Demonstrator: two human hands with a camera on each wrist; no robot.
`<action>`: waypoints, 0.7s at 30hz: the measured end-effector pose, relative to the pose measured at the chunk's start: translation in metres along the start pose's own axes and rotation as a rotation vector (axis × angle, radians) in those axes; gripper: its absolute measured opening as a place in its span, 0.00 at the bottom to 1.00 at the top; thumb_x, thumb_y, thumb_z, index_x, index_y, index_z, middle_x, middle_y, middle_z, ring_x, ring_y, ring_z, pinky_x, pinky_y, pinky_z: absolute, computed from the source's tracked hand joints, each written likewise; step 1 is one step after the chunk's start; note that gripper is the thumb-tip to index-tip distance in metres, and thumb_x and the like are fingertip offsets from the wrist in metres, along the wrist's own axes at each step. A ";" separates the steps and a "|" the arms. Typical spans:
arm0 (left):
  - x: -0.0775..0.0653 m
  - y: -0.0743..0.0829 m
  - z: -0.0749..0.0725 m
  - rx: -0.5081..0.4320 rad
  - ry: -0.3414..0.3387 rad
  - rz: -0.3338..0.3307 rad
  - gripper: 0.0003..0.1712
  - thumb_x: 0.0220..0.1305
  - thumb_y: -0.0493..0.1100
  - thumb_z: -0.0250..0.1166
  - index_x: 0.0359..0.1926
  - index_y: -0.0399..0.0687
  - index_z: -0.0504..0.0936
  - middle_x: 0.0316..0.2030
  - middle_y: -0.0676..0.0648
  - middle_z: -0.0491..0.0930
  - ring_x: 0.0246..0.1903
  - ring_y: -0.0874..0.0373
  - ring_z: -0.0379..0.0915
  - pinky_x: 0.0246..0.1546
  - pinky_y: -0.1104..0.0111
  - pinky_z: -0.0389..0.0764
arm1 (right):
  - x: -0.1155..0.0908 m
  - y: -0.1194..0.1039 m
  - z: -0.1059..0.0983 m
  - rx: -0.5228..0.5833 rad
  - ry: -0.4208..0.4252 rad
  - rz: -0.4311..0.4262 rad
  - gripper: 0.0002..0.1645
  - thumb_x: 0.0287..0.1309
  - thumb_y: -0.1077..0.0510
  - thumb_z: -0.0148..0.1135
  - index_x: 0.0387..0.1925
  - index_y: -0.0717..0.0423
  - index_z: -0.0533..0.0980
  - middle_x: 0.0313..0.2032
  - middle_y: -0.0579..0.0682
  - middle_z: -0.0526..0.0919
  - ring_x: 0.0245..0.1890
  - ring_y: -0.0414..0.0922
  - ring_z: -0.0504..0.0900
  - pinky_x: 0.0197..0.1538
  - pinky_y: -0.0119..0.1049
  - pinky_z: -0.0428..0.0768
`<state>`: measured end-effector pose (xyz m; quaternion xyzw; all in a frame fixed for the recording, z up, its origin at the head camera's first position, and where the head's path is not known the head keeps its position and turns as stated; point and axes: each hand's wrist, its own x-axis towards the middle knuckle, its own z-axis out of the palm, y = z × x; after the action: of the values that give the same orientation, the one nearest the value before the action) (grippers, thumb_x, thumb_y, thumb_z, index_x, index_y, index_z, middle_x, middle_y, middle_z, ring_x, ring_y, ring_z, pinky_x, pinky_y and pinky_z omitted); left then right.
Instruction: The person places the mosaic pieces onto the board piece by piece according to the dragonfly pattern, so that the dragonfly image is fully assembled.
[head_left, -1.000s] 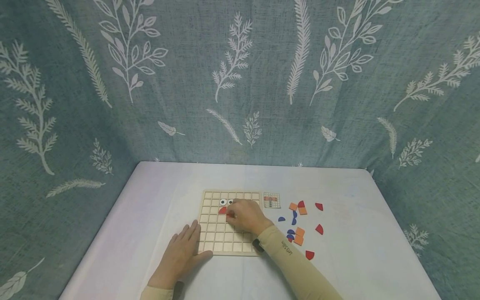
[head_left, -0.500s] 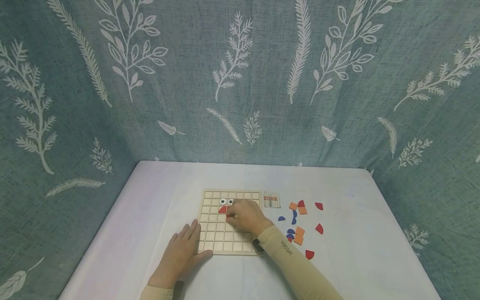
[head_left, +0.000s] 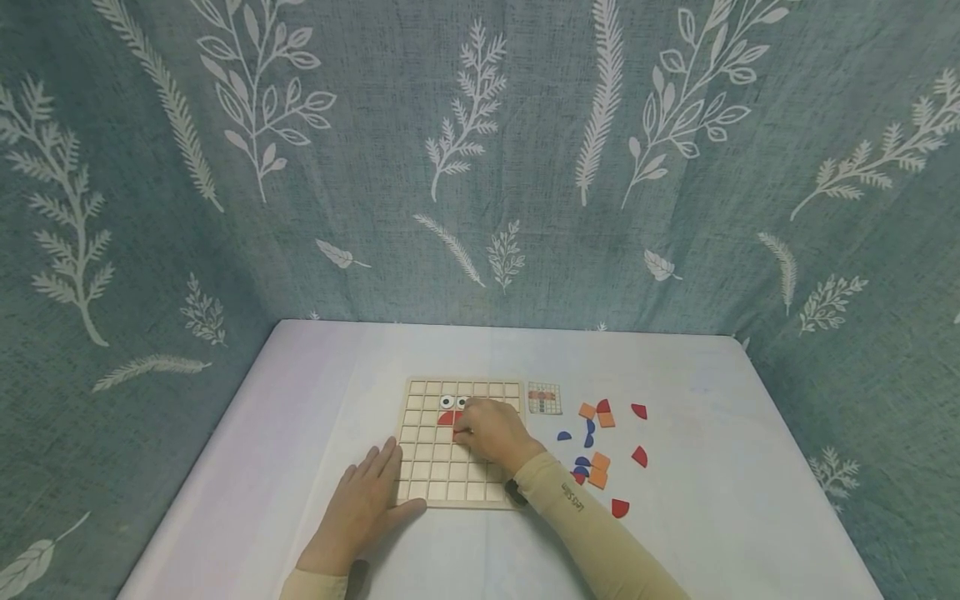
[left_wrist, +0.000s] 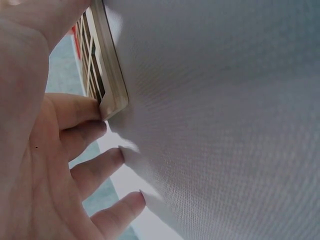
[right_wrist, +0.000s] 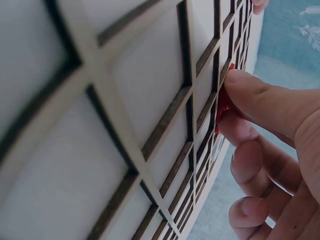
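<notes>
A wooden grid board (head_left: 420, 492) lies on the table with two round eye pieces (head_left: 447, 402) and a red quarter-circle piece (head_left: 446, 419) in its upper cells. My right hand (head_left: 497, 435) is over the board's middle, thumb and index finger pinching a small red piece (right_wrist: 222, 104) at the grid. The fingers cover most of that piece, and its full outline is hidden. My left hand (head_left: 363, 497) rests at the board's near left corner, fingers spread and fairly straight. In the left wrist view, its index fingertip meets the corner of the board frame (left_wrist: 116, 102).
A small pattern card (head_left: 544, 398) lies right of the board. Beyond it are scattered orange squares (head_left: 597, 478), blue half-circle pieces (head_left: 564, 436) and red quarter-circle pieces (head_left: 639, 456). A patterned curtain (head_left: 480, 250) stands behind the white table (head_left: 675, 367).
My right fingertips shift slightly, and more red shows beside the quarter-circle piece under the eye pieces. My left hand keeps its place at the board's corner.
</notes>
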<state>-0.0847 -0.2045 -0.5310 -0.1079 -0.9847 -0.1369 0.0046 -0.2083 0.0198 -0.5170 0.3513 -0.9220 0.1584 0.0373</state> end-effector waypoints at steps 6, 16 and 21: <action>0.000 0.001 0.000 0.009 0.003 0.002 0.53 0.63 0.69 0.64 0.72 0.31 0.66 0.73 0.34 0.62 0.70 0.32 0.60 0.65 0.36 0.65 | -0.001 -0.001 0.000 0.006 -0.003 0.012 0.06 0.56 0.49 0.75 0.35 0.44 0.91 0.29 0.37 0.82 0.27 0.30 0.73 0.31 0.23 0.76; 0.000 0.003 -0.002 0.003 0.011 0.006 0.52 0.63 0.68 0.65 0.71 0.30 0.66 0.72 0.33 0.63 0.70 0.32 0.60 0.65 0.36 0.65 | -0.003 -0.002 0.001 0.002 0.014 -0.027 0.05 0.57 0.52 0.75 0.35 0.46 0.91 0.26 0.36 0.78 0.24 0.30 0.69 0.27 0.19 0.72; -0.001 0.003 -0.002 -0.004 0.005 -0.003 0.53 0.63 0.68 0.65 0.71 0.30 0.66 0.72 0.33 0.63 0.70 0.32 0.60 0.65 0.36 0.65 | -0.005 -0.003 0.000 0.017 -0.007 -0.040 0.02 0.58 0.54 0.75 0.34 0.45 0.90 0.28 0.36 0.80 0.26 0.29 0.74 0.28 0.19 0.73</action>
<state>-0.0837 -0.2027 -0.5282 -0.1059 -0.9846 -0.1390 0.0064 -0.2030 0.0212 -0.5171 0.3705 -0.9136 0.1642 0.0342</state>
